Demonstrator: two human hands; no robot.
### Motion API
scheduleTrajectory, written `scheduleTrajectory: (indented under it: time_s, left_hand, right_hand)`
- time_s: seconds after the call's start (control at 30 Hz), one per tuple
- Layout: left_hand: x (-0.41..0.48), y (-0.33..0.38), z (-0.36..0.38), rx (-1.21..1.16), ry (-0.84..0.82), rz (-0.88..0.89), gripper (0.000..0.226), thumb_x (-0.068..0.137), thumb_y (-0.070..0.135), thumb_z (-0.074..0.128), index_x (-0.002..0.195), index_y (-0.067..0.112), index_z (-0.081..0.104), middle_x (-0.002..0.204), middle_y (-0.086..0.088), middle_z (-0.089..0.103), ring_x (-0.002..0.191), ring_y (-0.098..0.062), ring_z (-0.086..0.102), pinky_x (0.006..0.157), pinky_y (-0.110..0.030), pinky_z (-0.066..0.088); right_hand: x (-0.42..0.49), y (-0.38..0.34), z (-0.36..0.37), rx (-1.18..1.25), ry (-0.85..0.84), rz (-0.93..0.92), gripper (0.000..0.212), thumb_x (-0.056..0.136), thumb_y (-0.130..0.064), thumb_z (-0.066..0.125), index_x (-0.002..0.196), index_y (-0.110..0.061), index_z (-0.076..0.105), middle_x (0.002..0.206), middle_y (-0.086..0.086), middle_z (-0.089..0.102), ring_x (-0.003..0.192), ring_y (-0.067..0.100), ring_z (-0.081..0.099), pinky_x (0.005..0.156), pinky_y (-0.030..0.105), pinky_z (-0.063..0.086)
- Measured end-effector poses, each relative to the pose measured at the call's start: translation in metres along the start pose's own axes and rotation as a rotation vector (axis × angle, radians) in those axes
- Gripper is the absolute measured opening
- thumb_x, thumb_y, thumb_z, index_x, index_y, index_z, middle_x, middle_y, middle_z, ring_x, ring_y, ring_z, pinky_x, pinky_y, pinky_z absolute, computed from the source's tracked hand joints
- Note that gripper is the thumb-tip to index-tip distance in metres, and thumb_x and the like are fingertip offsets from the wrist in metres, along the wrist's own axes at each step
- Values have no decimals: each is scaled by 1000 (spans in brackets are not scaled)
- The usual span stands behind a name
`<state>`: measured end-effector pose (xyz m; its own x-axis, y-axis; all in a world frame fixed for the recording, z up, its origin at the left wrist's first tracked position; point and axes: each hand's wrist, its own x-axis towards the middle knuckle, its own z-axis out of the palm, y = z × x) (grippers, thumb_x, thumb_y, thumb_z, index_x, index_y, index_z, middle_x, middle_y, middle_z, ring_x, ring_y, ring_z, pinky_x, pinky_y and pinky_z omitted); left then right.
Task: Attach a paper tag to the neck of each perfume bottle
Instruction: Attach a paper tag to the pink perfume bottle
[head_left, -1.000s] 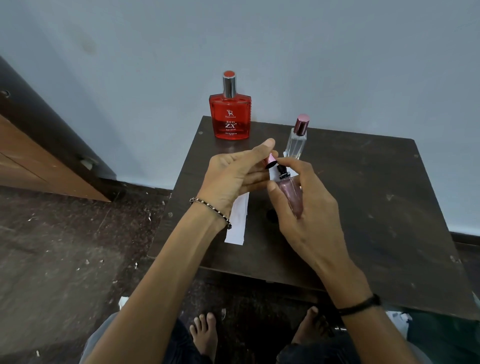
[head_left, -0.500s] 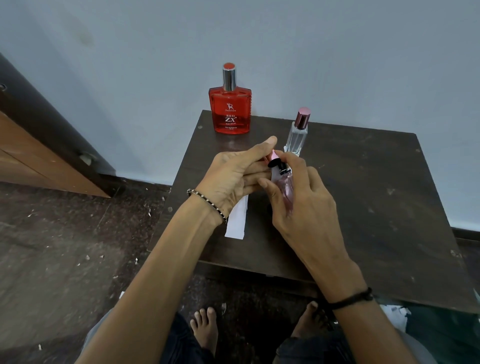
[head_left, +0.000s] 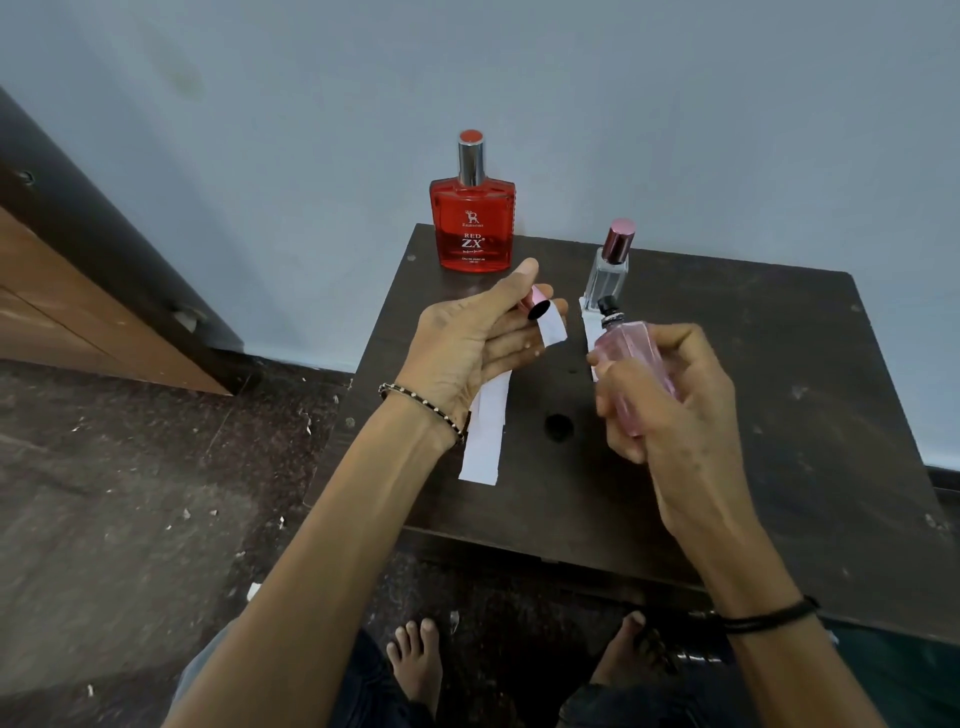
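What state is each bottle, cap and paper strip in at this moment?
Pink bottle, uncapped, held in the right hand.
Pink cap, off, pinched by the left hand.
Red bottle, capped, upright on the table.
Clear bottle, capped, upright.
Paper strip, flat on the table, partly hidden by the left hand.

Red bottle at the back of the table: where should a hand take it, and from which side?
Probably best to take the red bottle by its wide body, with the grip across its two narrow sides, coming from the front. It stands upright at the back edge of the table with the wall close behind, and its neck must stay free for the tag.
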<state>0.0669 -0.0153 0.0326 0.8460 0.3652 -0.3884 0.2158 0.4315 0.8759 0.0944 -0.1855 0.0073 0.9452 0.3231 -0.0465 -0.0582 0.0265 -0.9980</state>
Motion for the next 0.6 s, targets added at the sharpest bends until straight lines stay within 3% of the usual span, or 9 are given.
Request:
scheduleTrajectory:
  time_s: [0.07,0.13,0.2,0.3,0.47,0.6]
  left_hand:
    - [1,-1,0,-3,18,13,40,91,36,69,112,3,74,102,-12,79,96,-20,77,88,-32,60]
    - [2,-1,1,0,32,23,38,91,36,69,111,4,74,100,-10,80,94,-19,78,86,-31,61]
    - [3,-2,1,-1,39,26,39,90,36,69,112,4,74,103,-11,79,95,-21,77,87,-34,60]
    - [4,-4,2,-2,23,21,40,90,34,70,114,2,73,106,-13,78,98,-25,77,91,-38,60]
    - [5,-6,4,35,-13,8,38,90,33,70,111,2,74,106,-15,78,99,-26,76,93,-40,59]
    - [4,-7,6,93,-31,41,27,91,27,71,103,3,76,104,-13,79,99,-26,76,94,-41,59]
  right_hand:
    - [0,0,0,10,-37,-40,10,95,-11,67,103,-15,63,77,3,67,49,24,49,38,23,40]
    - [-1,0,1,-10,-39,-64,10,93,-14,70,102,-17,69,89,0,71,61,34,61,41,24,46]
    - [-2,1,4,-46,-27,-50,15,90,-17,73,103,-24,72,99,-1,70,76,29,70,43,26,51]
    - [-2,0,6,-95,-33,-29,19,88,-26,75,105,-34,72,99,-8,71,83,20,74,44,29,54]
    - [-4,-4,6,-102,-7,-16,31,80,-39,75,110,-33,72,102,-9,73,84,16,76,47,27,57]
    - [-5,-5,7,-38,9,-4,31,83,-31,76,112,-23,69,100,-8,77,83,15,78,47,26,59]
